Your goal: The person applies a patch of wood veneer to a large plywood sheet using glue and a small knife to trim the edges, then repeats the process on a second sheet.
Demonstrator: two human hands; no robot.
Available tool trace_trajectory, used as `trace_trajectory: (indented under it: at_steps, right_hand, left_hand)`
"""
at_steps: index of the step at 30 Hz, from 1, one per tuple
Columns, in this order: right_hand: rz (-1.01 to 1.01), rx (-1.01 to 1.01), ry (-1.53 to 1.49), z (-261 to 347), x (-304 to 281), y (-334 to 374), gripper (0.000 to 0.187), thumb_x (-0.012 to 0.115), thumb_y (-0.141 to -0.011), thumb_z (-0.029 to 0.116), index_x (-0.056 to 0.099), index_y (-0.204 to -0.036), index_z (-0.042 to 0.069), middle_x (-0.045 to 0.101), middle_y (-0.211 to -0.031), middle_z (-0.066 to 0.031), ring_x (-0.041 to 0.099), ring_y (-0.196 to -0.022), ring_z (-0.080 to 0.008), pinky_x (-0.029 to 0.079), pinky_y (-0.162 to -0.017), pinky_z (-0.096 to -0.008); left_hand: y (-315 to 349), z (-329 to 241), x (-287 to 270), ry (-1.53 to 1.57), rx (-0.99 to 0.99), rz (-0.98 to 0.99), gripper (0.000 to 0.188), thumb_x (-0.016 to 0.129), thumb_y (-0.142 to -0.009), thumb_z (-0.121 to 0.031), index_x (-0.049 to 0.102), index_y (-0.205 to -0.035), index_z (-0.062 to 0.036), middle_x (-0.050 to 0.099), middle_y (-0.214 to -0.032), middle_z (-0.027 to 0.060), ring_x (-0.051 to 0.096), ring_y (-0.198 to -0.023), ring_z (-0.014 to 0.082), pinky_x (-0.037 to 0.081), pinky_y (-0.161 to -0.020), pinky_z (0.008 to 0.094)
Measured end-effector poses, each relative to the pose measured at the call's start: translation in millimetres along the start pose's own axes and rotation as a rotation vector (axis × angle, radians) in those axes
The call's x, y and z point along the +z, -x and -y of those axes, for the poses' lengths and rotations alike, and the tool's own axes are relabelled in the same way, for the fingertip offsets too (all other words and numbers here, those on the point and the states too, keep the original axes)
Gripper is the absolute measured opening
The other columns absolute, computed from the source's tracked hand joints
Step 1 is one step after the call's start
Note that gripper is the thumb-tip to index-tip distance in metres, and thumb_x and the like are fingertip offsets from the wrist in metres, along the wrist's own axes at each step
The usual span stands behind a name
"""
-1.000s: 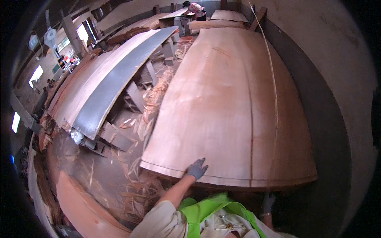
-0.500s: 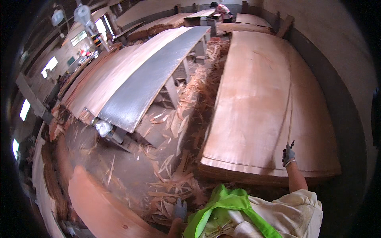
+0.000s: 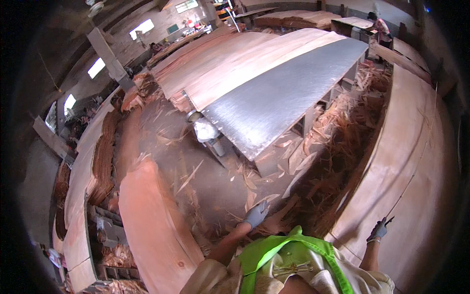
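My right hand (image 3: 377, 230), in a grey glove, is closed around a small dark tool (image 3: 389, 221) whose tip sticks out past the fingers; its kind is too small to make out. It is over the near part of a large stack of pale wood veneer sheets (image 3: 391, 186) on the right. From near this hand a thin dark line (image 3: 413, 174) runs up the top sheet; I cannot tell whether it is a stick or a sheet edge. My left hand (image 3: 256, 215), also gloved in grey, hangs over the littered floor with fingers stretched out and nothing visible in it.
A long table with a dark grey top (image 3: 289, 93) stands ahead, pale veneer sheets (image 3: 215, 63) beside it. Veneer scraps (image 3: 338, 117) litter the aisle. A reddish veneer stack (image 3: 152, 220) lies at the near left. Another person (image 3: 382, 32) bends over a table far back.
The view has swung left, so the table and right-hand stack appear farther right. My left hand has risen forward from beside my body. My right hand still grips the dark tool.
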State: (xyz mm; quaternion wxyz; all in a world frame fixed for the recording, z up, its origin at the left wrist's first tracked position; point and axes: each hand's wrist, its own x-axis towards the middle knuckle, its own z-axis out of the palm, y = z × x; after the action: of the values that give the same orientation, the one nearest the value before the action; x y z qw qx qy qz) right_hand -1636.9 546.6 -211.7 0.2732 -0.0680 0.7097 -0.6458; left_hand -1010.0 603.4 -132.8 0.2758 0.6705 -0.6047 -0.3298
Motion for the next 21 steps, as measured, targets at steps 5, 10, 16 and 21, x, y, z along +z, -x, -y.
trace_trajectory:
  at_steps: [5, 10, 16, 21]
  right_hand:
    - [0.117, 0.112, 0.039, 52.9, 89.2, 30.7, 0.042, 0.067, -0.077, 0.049, 0.051, -0.063, 0.012, 0.036, -0.045, 0.0044, 0.030, -0.034, -0.0079, 0.022, -0.032, -0.0242]
    - [0.171, 0.258, -0.005, 72.2, 127.4, 18.5, 0.035, 0.061, -0.079, 0.050, 0.053, -0.070, 0.017, 0.033, -0.045, 0.0077, 0.025, -0.032, -0.0079, 0.017, -0.031, -0.0244]
    - [-0.036, 0.097, 0.176, 103.6, 150.7, 35.4, 0.036, 0.054, -0.087, 0.042, 0.057, -0.068, 0.011, 0.037, -0.045, 0.0049, 0.031, -0.032, -0.0095, 0.024, -0.031, -0.0254]
    - [-0.199, 0.102, 0.221, 136.6, 144.9, 56.3, 0.035, 0.064, -0.082, 0.036, 0.058, -0.067, 0.005, 0.045, -0.047, 0.0014, 0.039, -0.037, -0.0096, 0.029, -0.035, -0.0264]
  left_hand:
    - [-50.4, 72.7, -25.6, 0.030, -0.010, -0.001, 0.034, 0.051, -0.089, -0.020, 0.053, -0.117, 0.0003, 0.061, -0.095, 0.0180, 0.055, -0.084, 0.0201, 0.045, -0.079, 0.0358]
    - [-173.4, -7.0, -77.7, -0.018, -0.175, 0.157, 0.039, 0.050, -0.089, -0.024, 0.053, -0.120, -0.0013, 0.060, -0.111, 0.0183, 0.058, -0.099, 0.0266, 0.044, -0.086, 0.0358]
    - [-333.9, -44.4, -50.1, 0.050, 0.174, 0.236, 0.035, 0.049, -0.089, -0.019, 0.054, -0.117, 0.0004, 0.059, -0.114, 0.0186, 0.058, -0.102, 0.0254, 0.044, -0.089, 0.0331]
    - [-427.7, -87.2, 12.9, -0.065, 0.232, 0.506, 0.041, 0.049, -0.091, -0.024, 0.050, -0.122, 0.0030, 0.058, -0.118, 0.0179, 0.056, -0.109, 0.0233, 0.042, -0.093, 0.0300]
